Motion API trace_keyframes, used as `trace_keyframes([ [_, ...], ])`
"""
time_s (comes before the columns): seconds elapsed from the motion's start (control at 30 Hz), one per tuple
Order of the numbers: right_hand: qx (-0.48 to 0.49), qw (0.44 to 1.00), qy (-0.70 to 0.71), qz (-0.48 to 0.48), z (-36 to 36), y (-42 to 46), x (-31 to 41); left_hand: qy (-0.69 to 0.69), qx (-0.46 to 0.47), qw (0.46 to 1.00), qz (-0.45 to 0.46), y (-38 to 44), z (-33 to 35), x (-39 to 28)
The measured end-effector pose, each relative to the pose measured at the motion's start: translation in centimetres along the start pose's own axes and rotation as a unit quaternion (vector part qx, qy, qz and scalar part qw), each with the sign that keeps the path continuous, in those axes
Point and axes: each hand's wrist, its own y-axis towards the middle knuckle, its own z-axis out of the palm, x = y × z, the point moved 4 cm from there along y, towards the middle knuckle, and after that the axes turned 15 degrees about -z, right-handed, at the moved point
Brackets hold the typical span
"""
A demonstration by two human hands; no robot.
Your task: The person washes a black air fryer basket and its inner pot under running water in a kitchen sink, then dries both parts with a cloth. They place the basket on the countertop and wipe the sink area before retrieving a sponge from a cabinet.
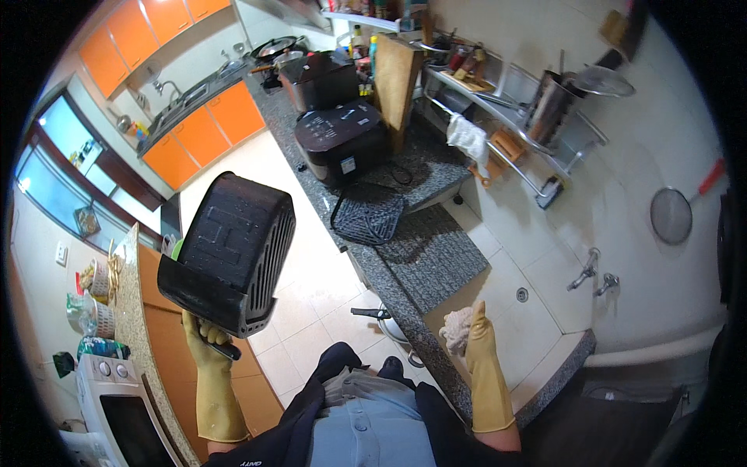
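Note:
A black air fryer basket (239,245) with slotted sides is raised on the left, tilted with its underside facing me. In a yellow rubber glove, my left hand (207,338) is closed around its handle. My right hand (481,344), gloved the same way, holds a crumpled pinkish-beige cloth (456,330) over the low tiled sink basin (508,274). At the corner of the granite counter lies a black slotted crisper tray (369,213). The dark air fryer body (344,137) stands on the counter just behind it.
A granite ledge (402,309) edges the basin, with two wall taps (592,271) on the right. A pan (392,327) sits on the floor beside the ledge. A wall rack (490,105) carries utensils. At the left, a white microwave (117,397) stands near a stone-topped counter (157,373).

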Motion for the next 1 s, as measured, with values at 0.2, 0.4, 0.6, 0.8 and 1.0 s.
trace_keyframes([
  [0.2, 0.008, 0.988, -0.149, 0.027, 2.8, 4.0, -4.7, 0.152, -0.225, 0.956, 0.115, 1.4, -3.8, -4.8],
  [0.4, 0.025, 0.958, -0.287, 0.015, 7.4, 13.4, -11.4, 0.217, -0.305, 0.925, 0.061, 8.6, -7.1, -7.5],
  [0.6, -0.041, 0.925, -0.344, 0.154, 9.0, 22.8, -16.5, 0.311, -0.269, 0.911, -0.01, 16.4, -6.7, -10.4],
  [0.8, -0.074, 0.898, -0.403, 0.163, 14.4, 24.8, -16.7, 0.383, -0.251, 0.888, -0.038, 21.6, -8.3, -13.8],
  [1.0, -0.104, 0.893, -0.422, 0.118, 18.0, 23.5, -15.3, 0.391, -0.236, 0.888, -0.059, 23.9, -7.8, -16.0],
])
